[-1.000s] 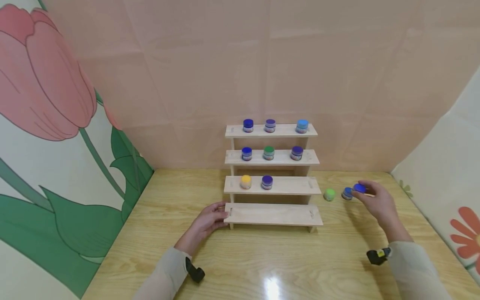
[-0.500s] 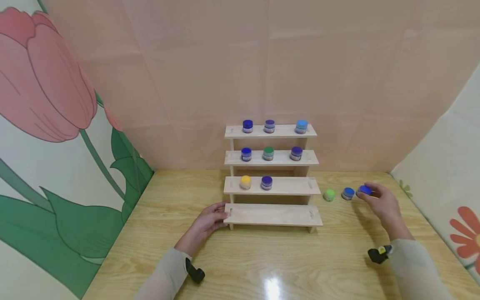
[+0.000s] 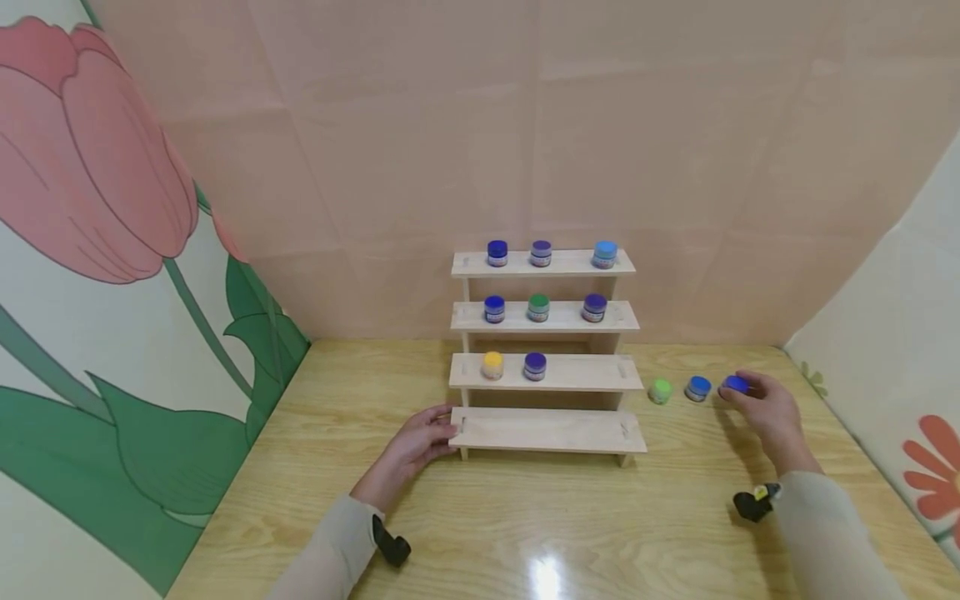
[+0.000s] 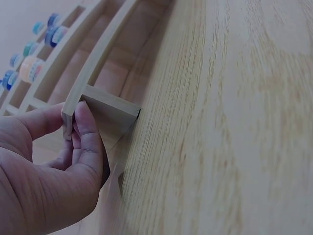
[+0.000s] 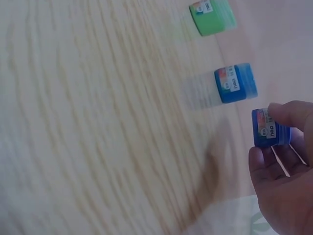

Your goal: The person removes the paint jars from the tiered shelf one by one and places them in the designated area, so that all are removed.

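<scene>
At the left end of the lowest step, my left hand (image 3: pixel 416 435) pinches the board of a four-tier wooden display stand (image 3: pixel 547 429); the left wrist view shows thumb and fingers on either side of that edge. My right hand (image 3: pixel 768 412) holds a small dark blue paint jar (image 5: pixel 264 128) between thumb and fingers, at the right of the table. Beside it, on the table, stand another blue paint jar (image 3: pixel 697 388) and a light green paint jar (image 3: pixel 660 392), in a row to the right of the stand. Fingers partly cover the held jar.
Several paint jars stand on the upper three tiers, among them a yellow jar (image 3: pixel 492 365), a purple jar (image 3: pixel 535 366) and a green jar (image 3: pixel 538 307). Behind the wooden table (image 3: pixel 555 525) rises a pinkish-brown backdrop (image 3: pixel 375 167). A flower-printed panel (image 3: pixel 885 400) borders the right side.
My right hand has moved a little to the right and nearer with the dark blue paint jar, widening the gap to the other blue jar. The left hand stays put.
</scene>
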Demonstrator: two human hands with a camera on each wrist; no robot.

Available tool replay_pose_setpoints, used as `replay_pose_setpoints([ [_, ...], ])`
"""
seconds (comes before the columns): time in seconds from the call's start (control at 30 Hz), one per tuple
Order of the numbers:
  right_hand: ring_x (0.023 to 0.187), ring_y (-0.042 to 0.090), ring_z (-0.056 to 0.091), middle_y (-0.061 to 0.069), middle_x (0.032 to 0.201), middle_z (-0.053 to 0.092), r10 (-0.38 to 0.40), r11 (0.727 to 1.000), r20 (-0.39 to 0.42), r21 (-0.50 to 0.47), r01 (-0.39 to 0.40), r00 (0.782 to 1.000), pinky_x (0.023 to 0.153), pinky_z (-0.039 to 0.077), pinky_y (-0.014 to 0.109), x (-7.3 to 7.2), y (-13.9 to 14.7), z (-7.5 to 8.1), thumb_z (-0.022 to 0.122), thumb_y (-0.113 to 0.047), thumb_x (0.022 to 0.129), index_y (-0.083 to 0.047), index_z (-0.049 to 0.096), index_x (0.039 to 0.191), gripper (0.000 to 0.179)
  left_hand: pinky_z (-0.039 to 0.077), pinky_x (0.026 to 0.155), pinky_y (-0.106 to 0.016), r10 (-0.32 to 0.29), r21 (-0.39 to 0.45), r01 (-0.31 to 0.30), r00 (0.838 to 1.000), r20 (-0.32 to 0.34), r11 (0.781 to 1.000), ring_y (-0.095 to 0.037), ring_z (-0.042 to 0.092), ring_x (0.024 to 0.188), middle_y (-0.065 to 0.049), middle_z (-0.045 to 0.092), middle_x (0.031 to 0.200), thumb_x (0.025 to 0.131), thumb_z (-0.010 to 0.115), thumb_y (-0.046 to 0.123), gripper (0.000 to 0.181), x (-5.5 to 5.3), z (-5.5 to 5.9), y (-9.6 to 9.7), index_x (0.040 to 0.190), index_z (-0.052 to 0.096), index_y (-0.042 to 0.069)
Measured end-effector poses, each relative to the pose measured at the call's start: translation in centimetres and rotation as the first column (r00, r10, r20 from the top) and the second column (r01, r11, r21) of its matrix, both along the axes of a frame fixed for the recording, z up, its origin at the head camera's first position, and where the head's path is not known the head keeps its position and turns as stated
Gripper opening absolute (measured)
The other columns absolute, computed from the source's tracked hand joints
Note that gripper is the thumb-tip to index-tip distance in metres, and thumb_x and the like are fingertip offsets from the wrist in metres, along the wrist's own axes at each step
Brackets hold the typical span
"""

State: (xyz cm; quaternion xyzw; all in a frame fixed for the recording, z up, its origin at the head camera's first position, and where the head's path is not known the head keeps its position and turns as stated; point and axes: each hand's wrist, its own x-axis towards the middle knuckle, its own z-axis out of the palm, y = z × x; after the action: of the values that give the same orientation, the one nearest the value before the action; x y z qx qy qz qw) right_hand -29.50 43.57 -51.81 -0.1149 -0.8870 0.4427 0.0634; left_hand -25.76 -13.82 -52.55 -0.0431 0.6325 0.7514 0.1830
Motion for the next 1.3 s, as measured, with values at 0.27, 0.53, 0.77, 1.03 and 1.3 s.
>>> replay_pose_setpoints([
  [0.27,0.131,0.048,0.042,0.035,0.148,0.041,-0.023,1.000,0.045,-0.009,0.024,0.999,0.067,0.039,0.009,-0.4,0.9,-1.0,0.060,-0.044,0.100,0.004,0.034,0.153,0.076,0.057,0.070,-0.026,-0.018,0.006,0.018,1.000,-0.016,1.000,-0.017,0.067,0.089,-0.020,0.061,0.126,0.095,0.063,-0.001,0.061,-0.2,-0.2,0.1,0.150,0.039,-0.005],
  [0.53,0.124,0.044,0.047,0.035,0.145,0.045,-0.052,0.998,0.031,0.021,0.052,0.998,0.068,0.037,0.009,-0.9,1.2,-1.6,0.062,-0.041,0.099,0.006,0.039,0.150,0.073,0.056,0.069,-0.026,-0.016,0.003,0.016,1.000,-0.015,1.000,-0.017,0.067,0.090,-0.021,0.060,0.127,0.096,0.063,-0.002,0.059,-0.3,-0.3,0.1,0.150,0.039,-0.005],
  [0.77,0.129,0.047,0.044,0.035,0.147,0.043,-0.060,0.998,0.034,0.021,0.059,0.998,0.073,0.035,0.017,-1.1,0.9,-1.3,0.062,-0.042,0.100,0.006,0.039,0.150,0.073,0.057,0.070,-0.026,-0.007,-0.002,0.007,1.000,-0.009,1.000,-0.017,0.067,0.090,-0.020,0.060,0.126,0.096,0.063,-0.001,0.059,-0.2,-0.1,0.0,0.150,0.039,-0.005],
  [1.03,0.130,0.047,0.043,0.034,0.150,0.040,-0.052,0.999,0.045,0.007,0.052,0.998,0.086,0.045,0.028,-1.1,0.5,-1.4,0.060,-0.041,0.101,0.005,0.035,0.153,0.074,0.057,0.071,-0.027,-0.006,-0.004,0.006,1.000,-0.003,1.000,-0.019,0.067,0.093,-0.022,0.059,0.131,0.096,0.063,-0.001,0.058,-0.3,-0.2,-0.1,0.150,0.040,-0.004],
  [1.3,0.130,0.043,0.041,0.031,0.150,0.041,-0.107,0.994,0.000,-0.026,0.107,0.994,0.092,0.047,0.037,-0.7,-0.3,-0.8,0.060,-0.044,0.100,0.003,0.037,0.153,0.074,0.057,0.071,-0.027,-0.011,-0.003,0.011,1.000,-0.008,1.000,-0.019,0.067,0.093,-0.022,0.060,0.130,0.096,0.062,-0.002,0.059,-0.1,-0.1,-0.1,0.150,0.039,-0.006],
])
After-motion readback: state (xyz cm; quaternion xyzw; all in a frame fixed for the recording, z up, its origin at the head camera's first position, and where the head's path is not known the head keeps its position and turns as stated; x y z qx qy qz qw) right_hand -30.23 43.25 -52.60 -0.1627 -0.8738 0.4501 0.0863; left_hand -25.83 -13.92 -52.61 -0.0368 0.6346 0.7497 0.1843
